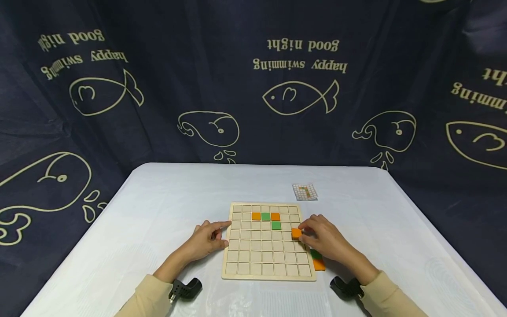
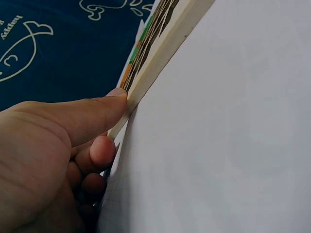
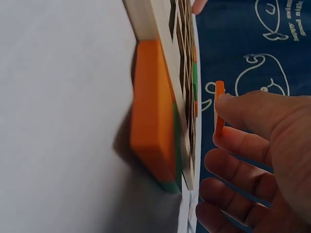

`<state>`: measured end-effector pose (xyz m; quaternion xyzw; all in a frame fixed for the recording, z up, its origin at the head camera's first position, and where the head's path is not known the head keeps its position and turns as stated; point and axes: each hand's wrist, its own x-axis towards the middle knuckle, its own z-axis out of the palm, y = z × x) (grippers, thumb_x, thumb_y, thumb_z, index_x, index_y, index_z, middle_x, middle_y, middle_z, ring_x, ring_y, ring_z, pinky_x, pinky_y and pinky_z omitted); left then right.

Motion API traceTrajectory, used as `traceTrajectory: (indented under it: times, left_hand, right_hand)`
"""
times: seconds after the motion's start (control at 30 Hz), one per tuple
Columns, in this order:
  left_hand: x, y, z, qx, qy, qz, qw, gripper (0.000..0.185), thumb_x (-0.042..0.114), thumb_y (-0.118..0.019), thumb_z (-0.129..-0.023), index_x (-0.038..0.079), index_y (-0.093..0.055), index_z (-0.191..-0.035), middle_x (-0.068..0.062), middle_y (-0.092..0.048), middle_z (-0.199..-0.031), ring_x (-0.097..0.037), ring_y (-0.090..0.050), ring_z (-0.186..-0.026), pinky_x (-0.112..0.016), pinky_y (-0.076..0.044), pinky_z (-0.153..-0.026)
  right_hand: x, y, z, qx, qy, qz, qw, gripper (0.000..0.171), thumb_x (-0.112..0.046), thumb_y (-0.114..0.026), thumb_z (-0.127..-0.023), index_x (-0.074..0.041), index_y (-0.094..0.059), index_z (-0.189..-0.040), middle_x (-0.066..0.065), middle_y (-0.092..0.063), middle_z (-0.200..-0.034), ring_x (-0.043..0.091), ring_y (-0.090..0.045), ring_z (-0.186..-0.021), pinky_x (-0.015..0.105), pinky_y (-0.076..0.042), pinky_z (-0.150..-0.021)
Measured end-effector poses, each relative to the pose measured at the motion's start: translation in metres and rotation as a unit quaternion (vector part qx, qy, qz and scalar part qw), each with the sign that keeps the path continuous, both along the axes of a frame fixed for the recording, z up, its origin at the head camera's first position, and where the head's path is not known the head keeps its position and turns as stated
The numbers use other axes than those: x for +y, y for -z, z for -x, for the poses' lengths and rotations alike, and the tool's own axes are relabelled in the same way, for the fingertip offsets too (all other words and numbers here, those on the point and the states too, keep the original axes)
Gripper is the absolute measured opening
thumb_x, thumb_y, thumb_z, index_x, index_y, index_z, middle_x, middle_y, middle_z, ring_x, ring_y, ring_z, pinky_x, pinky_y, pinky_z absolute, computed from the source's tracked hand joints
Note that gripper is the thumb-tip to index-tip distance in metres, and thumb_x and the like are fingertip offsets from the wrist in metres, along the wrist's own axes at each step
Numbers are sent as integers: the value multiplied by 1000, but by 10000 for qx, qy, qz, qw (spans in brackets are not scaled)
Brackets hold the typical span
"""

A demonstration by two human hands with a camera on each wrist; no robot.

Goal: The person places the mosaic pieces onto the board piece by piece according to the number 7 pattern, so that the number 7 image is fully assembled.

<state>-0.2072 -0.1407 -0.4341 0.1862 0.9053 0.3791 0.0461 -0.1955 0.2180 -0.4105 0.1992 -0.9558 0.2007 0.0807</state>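
Observation:
A square wooden grid board [image 1: 249, 257] lies on the table, with two orange tiles and a green tile [image 1: 266, 216] in one row and another green tile [image 1: 276, 225] below the right one. My left hand [image 1: 206, 240] touches the board's left edge with thumb and index finger, the other fingers loosely bent in the left wrist view. Thumb and index finger of my right hand [image 1: 326, 236] pinch an orange tile [image 3: 219, 109] over the board's right side. In the right wrist view that tile is on edge, raised above the board, its remaining fingers relaxed.
Beside the board's lower right edge lie a loose orange tile [image 1: 318, 264] and a green tile [image 1: 315, 254]. Behind the board is a small pattern card [image 1: 305, 192] with a printed grid. The white table [image 1: 119, 246] meets a dark printed curtain [image 1: 237, 79] at the back.

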Motion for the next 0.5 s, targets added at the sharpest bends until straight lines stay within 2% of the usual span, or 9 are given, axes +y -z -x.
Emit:
traceTrajectory:
  times: [0.5]
  left_hand:
    - [-1, 0, -1, 8, 64, -95, 9999, 57, 28, -72, -80, 14, -55, -132, 10, -50, -72, -8, -35, -71, -30, -19, -73]
  right_hand:
    - [-10, 1, 1, 93, -177, -92, 9998, 19, -24, -72, -81, -16, -69, -98, -8, -56, -84, 6, -43, -80, 25, -39, -68]
